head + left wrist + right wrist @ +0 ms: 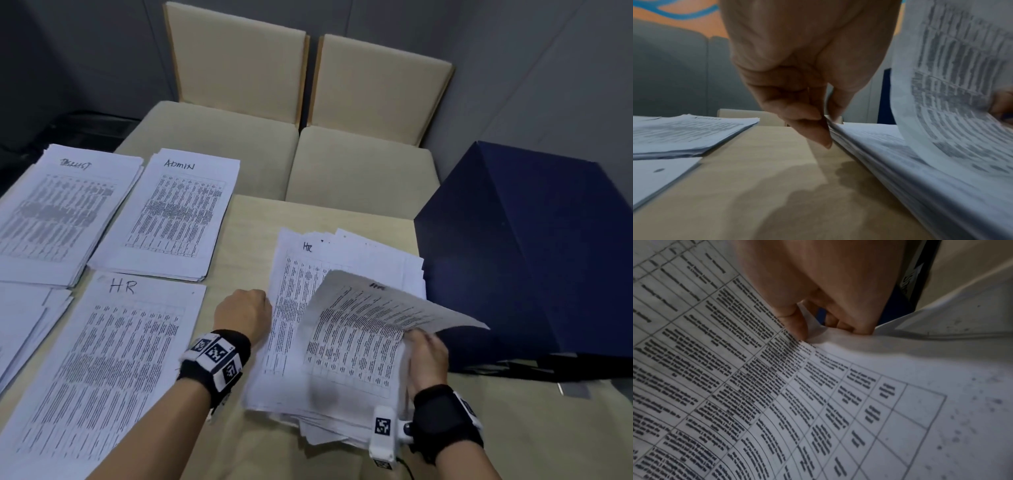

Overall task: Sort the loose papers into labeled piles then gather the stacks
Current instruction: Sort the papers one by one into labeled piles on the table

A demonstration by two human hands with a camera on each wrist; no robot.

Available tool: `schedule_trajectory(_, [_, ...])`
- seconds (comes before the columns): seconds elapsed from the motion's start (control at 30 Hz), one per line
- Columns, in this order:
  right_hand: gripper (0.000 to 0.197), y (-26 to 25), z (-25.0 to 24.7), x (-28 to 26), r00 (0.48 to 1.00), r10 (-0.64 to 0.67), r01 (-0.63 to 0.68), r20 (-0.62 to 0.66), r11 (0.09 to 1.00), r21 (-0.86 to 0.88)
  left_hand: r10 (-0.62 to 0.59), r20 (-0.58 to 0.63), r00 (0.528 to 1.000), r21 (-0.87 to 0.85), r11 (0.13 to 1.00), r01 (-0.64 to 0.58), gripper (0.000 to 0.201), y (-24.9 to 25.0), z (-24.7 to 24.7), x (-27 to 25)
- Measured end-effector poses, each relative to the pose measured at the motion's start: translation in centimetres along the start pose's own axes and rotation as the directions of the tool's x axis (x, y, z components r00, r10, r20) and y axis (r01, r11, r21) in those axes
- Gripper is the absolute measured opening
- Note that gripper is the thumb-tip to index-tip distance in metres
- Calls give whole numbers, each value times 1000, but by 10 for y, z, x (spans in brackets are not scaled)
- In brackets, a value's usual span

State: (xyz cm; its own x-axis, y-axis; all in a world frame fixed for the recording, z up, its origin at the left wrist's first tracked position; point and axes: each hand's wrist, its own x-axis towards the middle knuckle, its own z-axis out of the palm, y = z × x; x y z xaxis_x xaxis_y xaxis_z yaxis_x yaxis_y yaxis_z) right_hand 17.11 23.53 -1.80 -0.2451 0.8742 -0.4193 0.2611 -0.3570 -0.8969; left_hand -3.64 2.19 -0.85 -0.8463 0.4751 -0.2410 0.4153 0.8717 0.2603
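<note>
A loose stack of printed table sheets (291,274) lies on the table's right half, its top sheet marked "HR". My right hand (419,339) pinches the right edge of one sheet (359,329), also marked "HR", and holds it curled up above the stack. The right wrist view shows the thumb and fingers (795,321) nipping that sheet (777,394). My left hand (267,301) is at the stack's left edge with its fingers curled. In the left wrist view its fingertips (818,129) pinch the edge of the stack (900,170). Left of it lies the labeled HR pile (113,359).
An ADMIN pile (168,212) and a pile with an unclear label (58,212) lie at the back left. Another pile (24,318) reaches the left edge. A dark blue box (534,246) stands right of the stack. Two beige chairs (239,68) face the table (239,445).
</note>
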Motion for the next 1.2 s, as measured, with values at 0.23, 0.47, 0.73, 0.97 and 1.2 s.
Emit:
schedule_trajectory(0.23, [20,-6,10,-10,996,46,-49,79,998,34,130,-74,989,198,974,-113,42,10,-9,-12])
schedule_trajectory(0.47, [13,-3,19,-13,967,23,-66,254,985,160,374,-166,913,-479,779,-406,34,0,-10,-22])
schedule_trajectory(0.73, [23,-4,15,-20,976,21,-37,216,997,72,-147,-138,979,-638,770,26,22,-1,10,-17])
schedule_trajectory(0.97, [23,2,0,-8,990,28,-41,138,995,89,-84,-77,993,-340,939,53,38,3,10,-2])
schedule_trajectory(1.2, [28,4,2,-13,991,90,-98,99,992,75,165,-58,985,125,980,-157,51,4,-19,-11])
